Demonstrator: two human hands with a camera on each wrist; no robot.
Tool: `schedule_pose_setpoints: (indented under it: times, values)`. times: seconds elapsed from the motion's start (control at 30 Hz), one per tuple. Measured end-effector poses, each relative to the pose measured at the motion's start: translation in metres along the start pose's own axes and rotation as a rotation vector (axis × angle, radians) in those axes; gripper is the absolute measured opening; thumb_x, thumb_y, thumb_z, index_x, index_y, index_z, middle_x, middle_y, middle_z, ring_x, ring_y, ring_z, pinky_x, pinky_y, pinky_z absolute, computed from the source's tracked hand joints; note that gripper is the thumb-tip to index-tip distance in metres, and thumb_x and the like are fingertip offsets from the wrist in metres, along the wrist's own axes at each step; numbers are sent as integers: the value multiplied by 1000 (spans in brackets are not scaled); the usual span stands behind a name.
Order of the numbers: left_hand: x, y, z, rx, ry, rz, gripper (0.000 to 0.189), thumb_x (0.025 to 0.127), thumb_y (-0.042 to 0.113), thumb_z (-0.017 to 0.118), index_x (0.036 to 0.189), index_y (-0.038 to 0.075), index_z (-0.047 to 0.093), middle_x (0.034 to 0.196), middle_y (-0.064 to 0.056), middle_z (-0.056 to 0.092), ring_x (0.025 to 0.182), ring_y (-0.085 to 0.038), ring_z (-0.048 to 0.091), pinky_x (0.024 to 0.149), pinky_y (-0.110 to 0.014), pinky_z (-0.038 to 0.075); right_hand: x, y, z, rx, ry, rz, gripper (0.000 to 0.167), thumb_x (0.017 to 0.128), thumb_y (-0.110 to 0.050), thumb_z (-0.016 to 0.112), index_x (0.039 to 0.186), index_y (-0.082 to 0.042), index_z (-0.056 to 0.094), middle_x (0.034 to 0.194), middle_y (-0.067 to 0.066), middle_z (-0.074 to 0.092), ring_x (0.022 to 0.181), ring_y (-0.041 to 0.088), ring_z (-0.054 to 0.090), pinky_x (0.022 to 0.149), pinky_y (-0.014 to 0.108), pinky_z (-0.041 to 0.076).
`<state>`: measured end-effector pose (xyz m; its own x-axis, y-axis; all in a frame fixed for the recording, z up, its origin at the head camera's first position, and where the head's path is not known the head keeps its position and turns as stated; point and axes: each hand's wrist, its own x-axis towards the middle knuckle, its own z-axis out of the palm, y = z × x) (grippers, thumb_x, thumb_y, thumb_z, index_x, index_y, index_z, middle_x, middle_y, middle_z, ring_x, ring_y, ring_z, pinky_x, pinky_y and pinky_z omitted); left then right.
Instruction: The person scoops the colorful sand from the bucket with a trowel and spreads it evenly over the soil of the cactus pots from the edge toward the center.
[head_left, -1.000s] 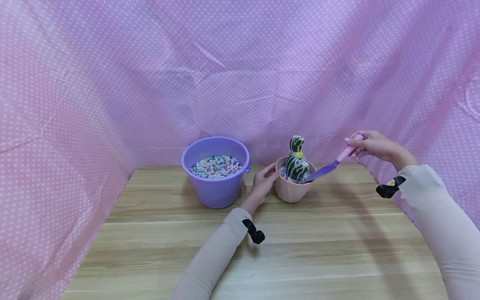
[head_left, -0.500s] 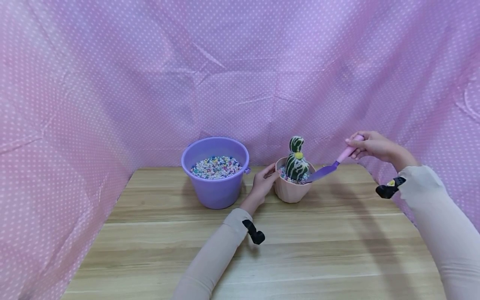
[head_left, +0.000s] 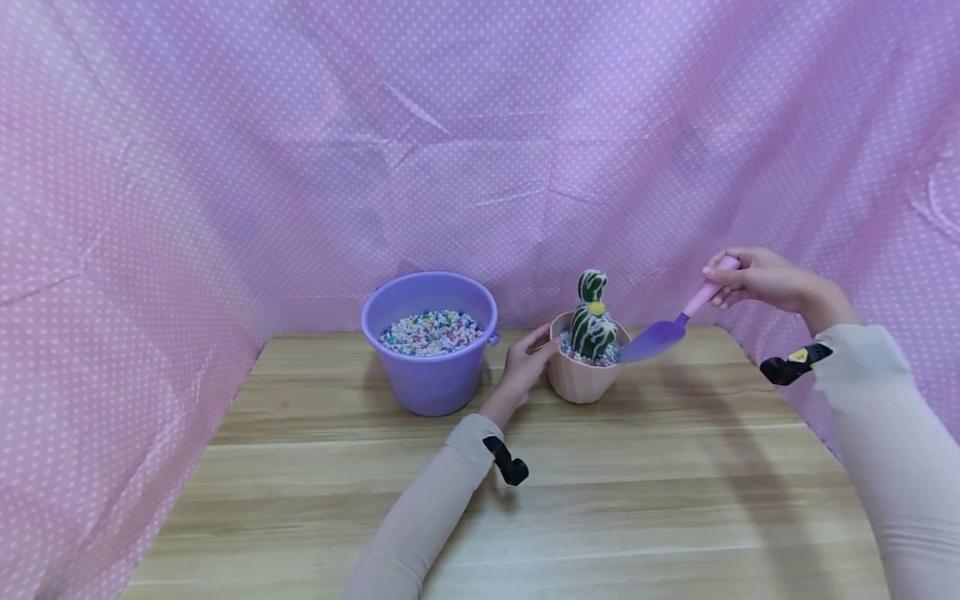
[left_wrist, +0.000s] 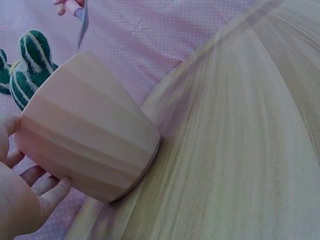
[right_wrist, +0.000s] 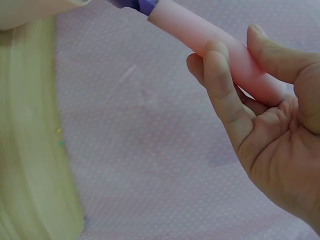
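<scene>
A peach faceted plant pot stands upright on the table, holding a green-and-white striped cactus set in small coloured beads. My left hand grips the pot's left side, thumb by the rim and fingers along the wall in the left wrist view. My right hand holds the pink handle of a trowel between thumb and fingers. The purple trowel blade slants down to the left, its tip right at the pot's right rim. No beads show on the blade.
Left of the pot is a purple bucket, partly filled with coloured beads. A pink dotted cloth hangs behind the wooden table. Two tiny coloured specks, like beads, lie near the table's edge in the right wrist view.
My right hand has lifted slightly and moved right, drawing the trowel's tip from inside the pot to its right rim. The left hand and pot stay nearly as they were.
</scene>
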<state>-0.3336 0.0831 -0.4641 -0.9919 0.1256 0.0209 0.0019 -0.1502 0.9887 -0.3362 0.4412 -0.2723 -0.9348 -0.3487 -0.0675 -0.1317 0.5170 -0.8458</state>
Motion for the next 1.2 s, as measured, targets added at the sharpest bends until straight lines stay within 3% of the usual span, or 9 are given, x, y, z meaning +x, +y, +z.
schedule_pose_setpoints:
  times: [0.17, 0.37, 0.53, 0.8, 1.0, 1.2]
  values:
    - [0, 3, -1, -6, -10, -19, 51, 95, 27, 72, 144, 19, 60, 141, -7, 64, 123, -21, 63, 103, -39, 57, -6, -14, -6, 44, -24, -100, 22, 106, -4, 50, 104, -20, 65, 83, -2, 74, 75, 11, 71, 70, 28, 63]
    - [0, 6, -2, -20, -16, -28, 51, 94, 26, 73, 143, 19, 60, 143, -8, 63, 124, -23, 64, 104, -40, 56, -13, -33, -8, 146, -21, -209, 25, 104, 4, 47, 107, -13, 66, 83, 1, 73, 75, 14, 72, 69, 27, 63]
    - [-1, 7, -2, -24, -22, -31, 51, 95, 24, 73, 143, 18, 60, 144, -11, 62, 123, -24, 65, 103, -41, 57, -17, -47, -1, 305, -50, -298, 23, 104, 7, 45, 107, -6, 64, 86, 9, 78, 76, 17, 75, 69, 27, 63]
    - [-2, 10, -2, -9, -12, -43, 50, 94, 25, 74, 142, 16, 62, 140, -10, 65, 123, -24, 64, 103, -40, 57, -19, -69, 19, 431, -91, -409, 23, 103, 11, 42, 107, 0, 61, 85, 17, 78, 75, 19, 76, 69, 28, 64]
    - [-26, 29, 6, 85, 36, 16, 49, 93, 15, 69, 140, 4, 60, 137, -17, 65, 127, -27, 62, 107, -35, 54, -15, -86, 37, 515, -107, -474, 23, 103, 12, 42, 107, 3, 62, 83, 16, 76, 74, 21, 75, 69, 29, 64]
    - [-72, 76, 2, 221, -88, 128, 50, 93, 13, 69, 141, 7, 59, 145, -18, 58, 134, -35, 57, 109, -39, 53, -5, -103, 63, 625, -54, -498, 18, 101, 11, 46, 104, 4, 62, 84, 13, 73, 72, 22, 74, 69, 28, 64]
